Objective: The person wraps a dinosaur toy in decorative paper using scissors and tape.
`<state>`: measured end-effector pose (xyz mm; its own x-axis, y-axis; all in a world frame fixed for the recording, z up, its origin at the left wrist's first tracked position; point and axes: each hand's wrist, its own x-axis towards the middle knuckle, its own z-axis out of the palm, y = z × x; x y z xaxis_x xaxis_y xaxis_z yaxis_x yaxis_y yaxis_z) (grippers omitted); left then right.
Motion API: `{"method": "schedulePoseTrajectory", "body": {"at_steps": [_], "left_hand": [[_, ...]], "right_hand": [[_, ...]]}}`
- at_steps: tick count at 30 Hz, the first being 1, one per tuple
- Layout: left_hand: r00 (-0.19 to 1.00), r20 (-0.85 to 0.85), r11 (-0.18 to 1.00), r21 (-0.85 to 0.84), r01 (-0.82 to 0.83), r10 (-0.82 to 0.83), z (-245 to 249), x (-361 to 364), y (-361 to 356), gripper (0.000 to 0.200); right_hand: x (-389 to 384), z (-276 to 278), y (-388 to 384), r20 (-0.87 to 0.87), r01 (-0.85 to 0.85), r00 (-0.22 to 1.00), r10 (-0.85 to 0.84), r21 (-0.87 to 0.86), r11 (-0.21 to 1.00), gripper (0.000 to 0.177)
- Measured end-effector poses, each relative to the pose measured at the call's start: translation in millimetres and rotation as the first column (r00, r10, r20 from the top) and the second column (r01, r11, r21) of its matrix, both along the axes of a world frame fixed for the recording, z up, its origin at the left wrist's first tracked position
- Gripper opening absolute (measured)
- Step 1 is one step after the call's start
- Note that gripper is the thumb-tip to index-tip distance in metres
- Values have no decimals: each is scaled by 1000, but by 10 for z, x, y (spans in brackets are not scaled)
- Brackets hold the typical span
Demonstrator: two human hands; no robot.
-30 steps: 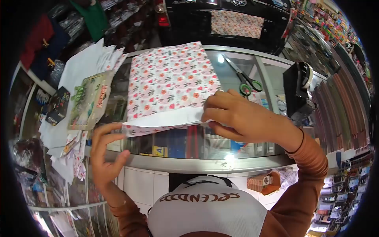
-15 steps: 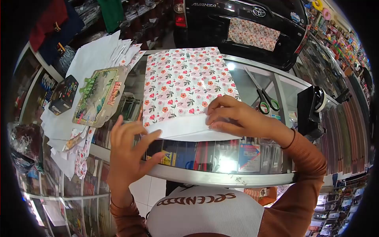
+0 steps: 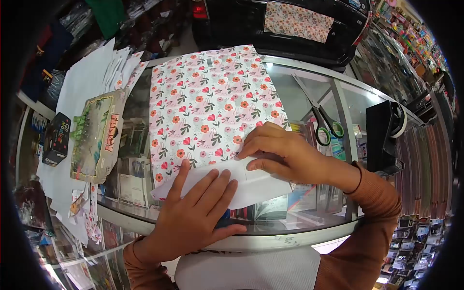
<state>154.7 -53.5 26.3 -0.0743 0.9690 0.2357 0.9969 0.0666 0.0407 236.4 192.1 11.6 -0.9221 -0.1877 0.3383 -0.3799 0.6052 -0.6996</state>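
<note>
A sheet of floral wrapping paper, pink, red and green on white, lies across the glass counter. Its near end shows a plain white strip, slanting up to the right. My left hand lies flat on the left part of this strip with its fingers spread. My right hand has its fingers bent and closed at the strip's upper edge, thumb below and fingertips above. Whether anything lies under the paper is hidden.
Scissors with black and green handles lie right of the paper, before a black tape dispenser. To the left, a toy package and a small black box rest on white sheets. A black car-shaped object stands behind the glass counter.
My left hand has come down flat onto the white strip, moving right. My right hand still grips the strip's edge. The view has shifted, and the near end of the paper now slants more.
</note>
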Motion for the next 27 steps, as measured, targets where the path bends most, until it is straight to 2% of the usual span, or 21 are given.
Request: {"method": "schedulePoseTrajectory", "body": {"at_steps": [4,9,11,15,18,21,24,27], "left_hand": [[1000,12,1000,-12,0,0,14,4,-14,70],[997,63,999,-40,-33,36,8,15,-5,75],[999,39,999,-33,-17,18,19,4,5,73],[1000,14,999,-33,5,-4,69,-9,43,71],[999,24,997,-71,25,-23,120,-15,123,75],[997,6,975,-209,76,-76,235,-61,192,72],[987,-19,980,-124,154,-158,202,-162,201,70],[971,161,969,-145,198,-174,291,-296,241,65]], "right_hand": [[7,-26,21,-4,-22,1000,22,2,1000,19],[29,-22,37,-35,-71,997,74,89,994,12],[28,33,92,-31,-118,992,123,130,985,12],[48,47,167,14,-175,985,175,102,979,14],[53,31,158,-31,-177,983,182,134,975,15],[82,-10,141,-48,-148,986,159,170,974,16],[131,47,121,-55,-101,991,125,315,944,17],[126,20,115,-25,-71,997,79,252,965,20]]}}
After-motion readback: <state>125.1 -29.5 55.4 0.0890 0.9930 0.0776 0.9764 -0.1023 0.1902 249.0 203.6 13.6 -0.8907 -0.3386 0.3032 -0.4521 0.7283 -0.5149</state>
